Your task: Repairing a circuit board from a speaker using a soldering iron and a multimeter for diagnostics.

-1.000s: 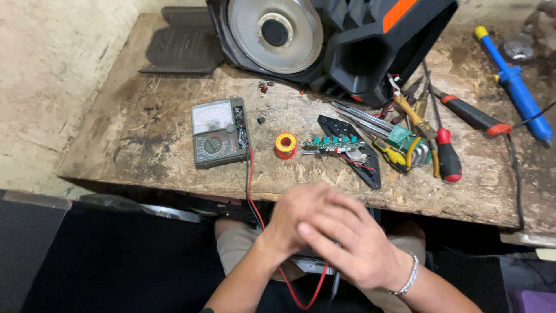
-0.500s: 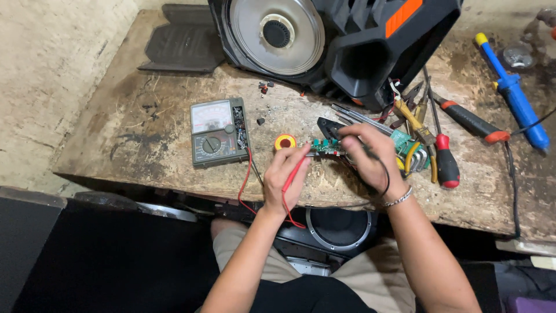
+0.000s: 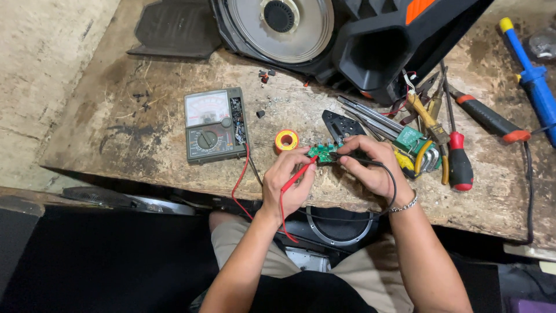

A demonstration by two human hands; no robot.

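Observation:
My left hand (image 3: pixel 286 182) holds a red test probe (image 3: pixel 298 173) whose tip touches a small green circuit board (image 3: pixel 322 152) on the worn wooden bench (image 3: pixel 116 127). Gripping a black test probe (image 3: pixel 356 159), my right hand (image 3: pixel 370 168) presses it to the same board from the right. Red and black leads run back to an analogue multimeter (image 3: pixel 213 124) lying to the left. A metal bracelet sits on my right wrist.
A yellow solder spool (image 3: pixel 286 140) stands left of the board. A large black-and-orange speaker box (image 3: pixel 347 35) lies at the back. Screwdrivers (image 3: pixel 460 165), pliers and tweezers lie at right, a blue desoldering pump (image 3: pixel 530 81) far right. A round speaker ring rests on my lap.
My hands rose from my lap to the bench one second ago. Since half a second ago they have settled with both probes on the green board.

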